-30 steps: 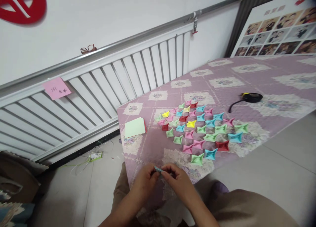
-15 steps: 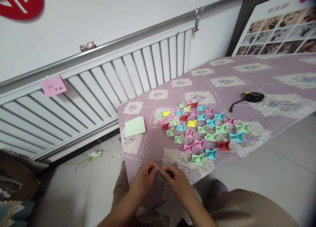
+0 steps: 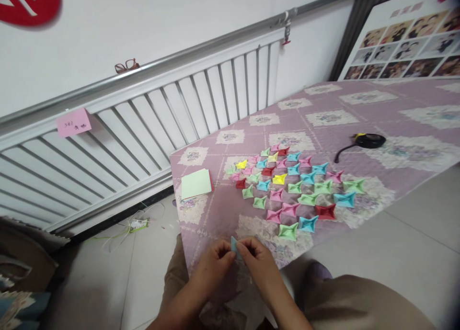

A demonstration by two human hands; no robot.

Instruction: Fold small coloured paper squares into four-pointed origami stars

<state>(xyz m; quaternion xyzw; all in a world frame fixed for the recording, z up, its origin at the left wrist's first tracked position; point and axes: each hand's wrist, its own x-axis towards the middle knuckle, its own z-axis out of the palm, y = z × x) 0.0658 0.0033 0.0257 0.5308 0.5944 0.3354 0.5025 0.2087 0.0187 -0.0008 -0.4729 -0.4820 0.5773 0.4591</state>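
A small folded piece of light blue paper (image 3: 234,244) is pinched upright between my two hands near the table's front edge. My left hand (image 3: 218,257) grips it from the left with thumb and fingers. From the right, my right hand (image 3: 254,256) holds its other side, fingers curled in. Beyond my hands, several folded paper boats (image 3: 276,195) in pink, green, blue, red and yellow stand in slanting rows on the tablecloth. To the left lies a stack of square paper (image 3: 196,184), light green on top with red showing beneath.
A black tape measure (image 3: 371,140) with a strap lies on the purple floral tablecloth (image 3: 223,210) at the right. A white radiator (image 3: 143,124) runs along the wall behind the table. Glasses (image 3: 127,66) rest on the pipe above it. Cables and a power strip (image 3: 138,224) lie on the floor.
The blue paper has come up above my fingertips, showing more of it. My hands have shifted slightly around it. The boats and the paper stack have stayed in place.
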